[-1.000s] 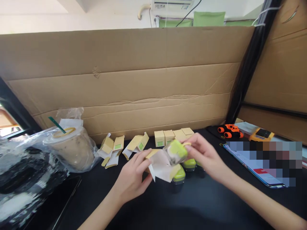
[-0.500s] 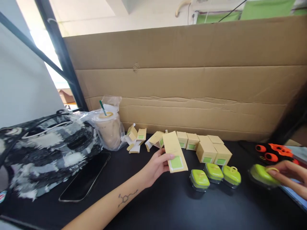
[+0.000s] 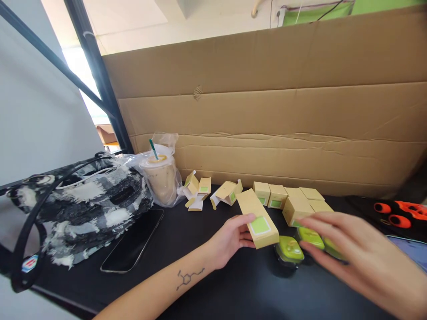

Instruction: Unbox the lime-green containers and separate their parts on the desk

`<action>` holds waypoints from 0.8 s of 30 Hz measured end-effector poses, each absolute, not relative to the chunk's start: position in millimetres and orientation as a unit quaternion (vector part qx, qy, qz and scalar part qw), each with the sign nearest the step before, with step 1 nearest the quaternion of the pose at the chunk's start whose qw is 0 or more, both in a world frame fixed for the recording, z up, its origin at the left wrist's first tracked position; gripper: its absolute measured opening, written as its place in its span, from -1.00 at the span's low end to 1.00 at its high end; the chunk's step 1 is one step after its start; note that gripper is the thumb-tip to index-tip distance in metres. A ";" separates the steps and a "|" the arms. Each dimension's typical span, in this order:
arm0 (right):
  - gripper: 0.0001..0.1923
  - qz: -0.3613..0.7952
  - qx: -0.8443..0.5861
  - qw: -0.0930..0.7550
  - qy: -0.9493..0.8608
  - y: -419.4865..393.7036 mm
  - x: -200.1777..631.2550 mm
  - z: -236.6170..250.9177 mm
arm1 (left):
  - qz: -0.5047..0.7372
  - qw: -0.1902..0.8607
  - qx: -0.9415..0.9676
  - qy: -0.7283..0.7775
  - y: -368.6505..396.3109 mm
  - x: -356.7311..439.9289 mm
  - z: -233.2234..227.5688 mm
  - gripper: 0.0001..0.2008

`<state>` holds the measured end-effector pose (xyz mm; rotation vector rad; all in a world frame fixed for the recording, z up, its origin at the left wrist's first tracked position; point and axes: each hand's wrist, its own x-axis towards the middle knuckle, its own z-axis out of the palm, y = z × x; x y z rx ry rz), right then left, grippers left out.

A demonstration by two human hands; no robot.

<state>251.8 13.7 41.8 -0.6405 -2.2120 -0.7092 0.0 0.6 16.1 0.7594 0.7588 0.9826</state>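
My left hand [image 3: 233, 240] is closed around a small kraft cardboard box [image 3: 256, 218], thumb on its front beside a green label. The box is tilted, and its lower end now shows some depth. My right hand [image 3: 353, 249], somewhat blurred, reaches in from the right with thumb and fingers apart and nothing visible between them. It is just in front of several small clear containers with green lids. One green-lidded container [image 3: 289, 250] stands left of its fingertips; another green-lidded container [image 3: 311, 238] is partly covered by the fingers.
Behind stand several closed kraft boxes [image 3: 277, 196]. Opened kraft boxes [image 3: 200, 191] lie further left. A bagged iced drink [image 3: 162, 178], a phone [image 3: 133, 242] and a black-and-white bag [image 3: 90, 200] are at left. An orange-and-black toy [image 3: 400, 215] lies at right, before a cardboard panel [image 3: 267, 115].
My right hand has moved left from the far right; the green-lidded container it held is no longer seen in it. The box in my left hand has turned and looks less flat.
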 end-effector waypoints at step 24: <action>-0.87 -0.212 -0.016 0.376 -0.902 23.3 188.7 37.3 | 0.559 0.658 0.316 0.393 25.5 -28.3 43.7 -0.76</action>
